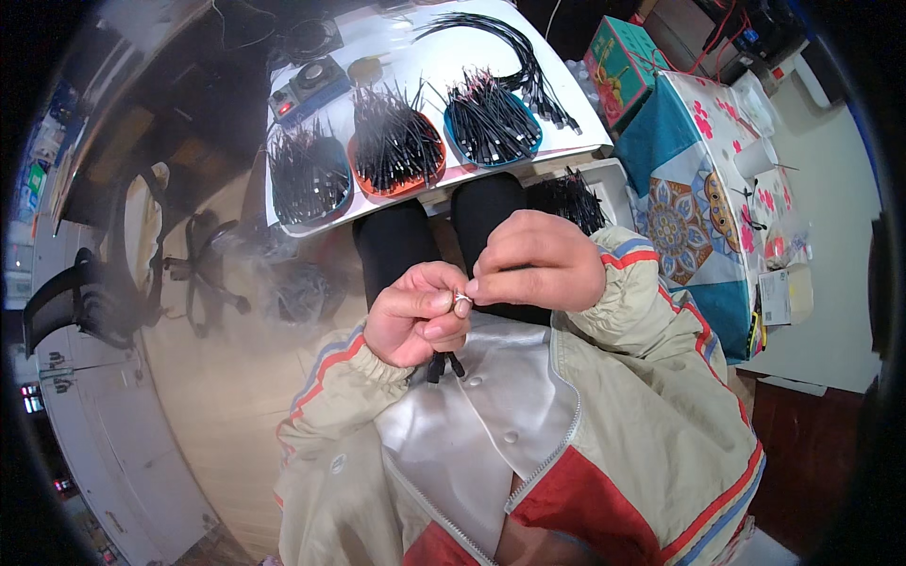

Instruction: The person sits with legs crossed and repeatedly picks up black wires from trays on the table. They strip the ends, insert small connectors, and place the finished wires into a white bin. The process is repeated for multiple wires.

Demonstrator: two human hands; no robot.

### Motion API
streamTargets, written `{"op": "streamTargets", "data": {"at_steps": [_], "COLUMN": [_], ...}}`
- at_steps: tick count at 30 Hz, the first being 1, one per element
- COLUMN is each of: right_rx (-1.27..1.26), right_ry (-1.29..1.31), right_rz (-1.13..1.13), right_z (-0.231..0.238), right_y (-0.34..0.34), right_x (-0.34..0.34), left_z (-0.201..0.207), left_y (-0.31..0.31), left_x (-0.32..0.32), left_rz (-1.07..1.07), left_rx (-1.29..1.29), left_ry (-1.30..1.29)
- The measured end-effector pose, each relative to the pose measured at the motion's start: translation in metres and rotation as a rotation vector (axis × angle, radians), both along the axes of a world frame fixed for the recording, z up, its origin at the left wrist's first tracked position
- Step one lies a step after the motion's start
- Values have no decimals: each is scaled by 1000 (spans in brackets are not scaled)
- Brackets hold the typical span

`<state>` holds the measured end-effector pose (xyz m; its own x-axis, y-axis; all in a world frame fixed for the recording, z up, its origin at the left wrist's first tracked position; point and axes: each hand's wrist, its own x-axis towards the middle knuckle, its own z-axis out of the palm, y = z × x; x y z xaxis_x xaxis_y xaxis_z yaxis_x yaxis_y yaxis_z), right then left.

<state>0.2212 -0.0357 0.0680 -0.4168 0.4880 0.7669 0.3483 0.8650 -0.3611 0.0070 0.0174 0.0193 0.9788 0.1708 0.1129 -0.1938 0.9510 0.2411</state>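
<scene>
My left hand [415, 316] is closed in front of my lap, pinched round short black cables [444, 367] whose dark ends hang below the fingers. A small shiny tip [461, 297] shows between its thumb and forefinger. Coming in from the right, my right hand [538, 264] has thumb and forefinger pressed together at that tip. Whatever the right fingertips grip is too small to make out. Beyond the hands, many short black cables stand bunched in an orange basket [385, 191], a blue basket [535, 149] to its right and another container [330, 209] to its left.
The containers stand on a white table [585, 140] before my knees. Longer black cables [524, 57] lie at its far right, a grey-blue box with a red switch [309, 90] at left. Below, a white bin [612, 184] holds more cables. A patterned cloth-covered table [694, 203] stands right.
</scene>
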Motion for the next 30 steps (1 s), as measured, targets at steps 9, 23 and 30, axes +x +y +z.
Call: {"op": "streamTargets", "data": {"at_steps": [9, 23, 30], "right_rx": [160, -183, 17], "right_ry": [64, 111, 150], "right_rz": [-68, -33, -110], "right_z": [-8, -5, -15], "right_y": [2, -1, 11], "right_x": [-14, -14, -26], "left_z": [7, 39, 41], "left_y": [-1, 12, 18], "left_x": [-1, -19, -19], "left_rz": [24, 381, 347], "left_rx": [49, 882, 853], "left_ry": [129, 483, 501]}}
